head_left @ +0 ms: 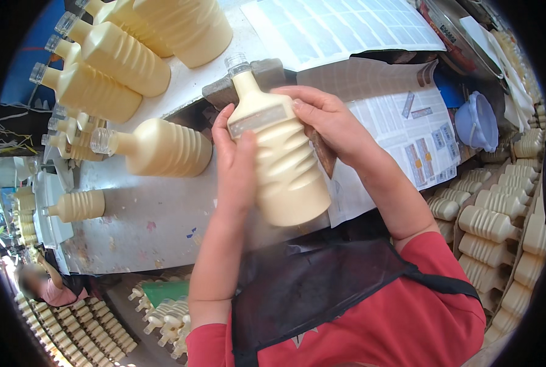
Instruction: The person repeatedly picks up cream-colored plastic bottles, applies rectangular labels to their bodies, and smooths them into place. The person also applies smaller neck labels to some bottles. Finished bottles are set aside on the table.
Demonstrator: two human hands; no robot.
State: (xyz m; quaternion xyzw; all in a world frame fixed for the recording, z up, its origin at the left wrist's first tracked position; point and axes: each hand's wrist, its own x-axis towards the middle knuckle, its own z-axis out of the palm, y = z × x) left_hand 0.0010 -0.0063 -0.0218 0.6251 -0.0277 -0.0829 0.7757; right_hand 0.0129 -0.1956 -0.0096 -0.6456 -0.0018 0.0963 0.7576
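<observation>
A cream-coloured bottle (291, 177) with wavy ridges and a transparent threaded neck is tilted in front of me, between my two hands. Across its shoulder lies a greyish, see-through label strip (258, 120). My left hand (233, 150) grips the left side, its thumb pressed beside the strip's left end. On the other side, my right hand (325, 119) holds the shoulder, with thumb and fingers near the strip's right end. Below the right hand a brown pointed piece (323, 153) shows; what it belongs to is hidden. A dark grey block (267, 74) lies behind the bottle's neck.
Several cream bottles (126, 58) stand on the grey table (144, 214) to the left. Label sheets (352, 30) and printed paper (401, 128) spread to the right. A pale blue bucket (476, 122) is beyond them. Stacked bottles (487, 223) fill the right; another person (52, 284) is at far left.
</observation>
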